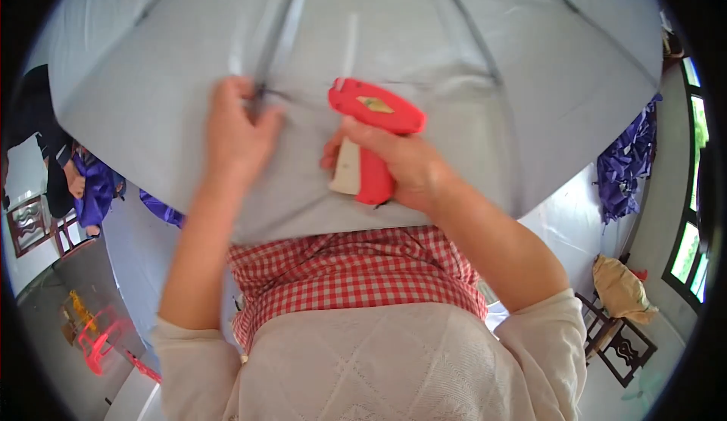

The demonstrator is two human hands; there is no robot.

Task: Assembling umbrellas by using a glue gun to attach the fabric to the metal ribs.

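Spread open in front of me is an umbrella (409, 35) with a silver-grey lining and dark ribs, its near edge just above my lap. My right hand (409, 160) grips a red tagging gun (379, 104) with a cream trigger; a pale needle-like tip points away from me over the lining. My left hand (238, 133) is at a dark umbrella rib (274, 50), its fingers and thumb bent around the rib's jointed part. The hand is slightly blurred, and some of its fingertips are hidden.
At the far left, a person's hand (74, 179) is by purple fabric (97, 198). More purple fabric (627, 165) hangs at the right near a window. A wooden chair (625, 349) and a tan bag (622, 288) stand lower right. A pink-red plastic object (98, 341) lies lower left.
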